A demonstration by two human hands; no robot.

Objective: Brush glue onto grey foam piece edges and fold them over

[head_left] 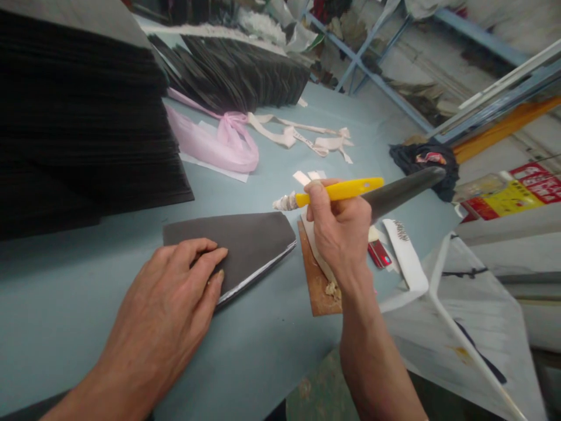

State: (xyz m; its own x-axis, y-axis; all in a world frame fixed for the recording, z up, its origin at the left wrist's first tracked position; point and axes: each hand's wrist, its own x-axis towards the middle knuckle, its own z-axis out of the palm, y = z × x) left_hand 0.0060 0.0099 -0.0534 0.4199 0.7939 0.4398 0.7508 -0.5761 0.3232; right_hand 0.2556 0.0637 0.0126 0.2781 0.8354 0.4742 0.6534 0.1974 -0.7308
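Observation:
My left hand (169, 304) lies flat with fingers stretched out on the near end of a dark grey cut piece of material (245, 242) on the blue-grey table (65, 298). My right hand (342, 231) is closed round a yellow-handled brush (337, 191), whose whitish, glue-caked tip points left, just above and to the right of the grey piece. Under that hand sits a brown board (316, 280) with a white strip and a lump of paste on it.
A tall stack of black sheets (79, 117) fills the left; a fanned black stack (241, 70) lies behind. Pink plastic (219, 143) and white strips (307, 137) lie mid-table. A dark rod (403, 188), a red object (380, 255) and a white piece (407, 257) sit at the right edge.

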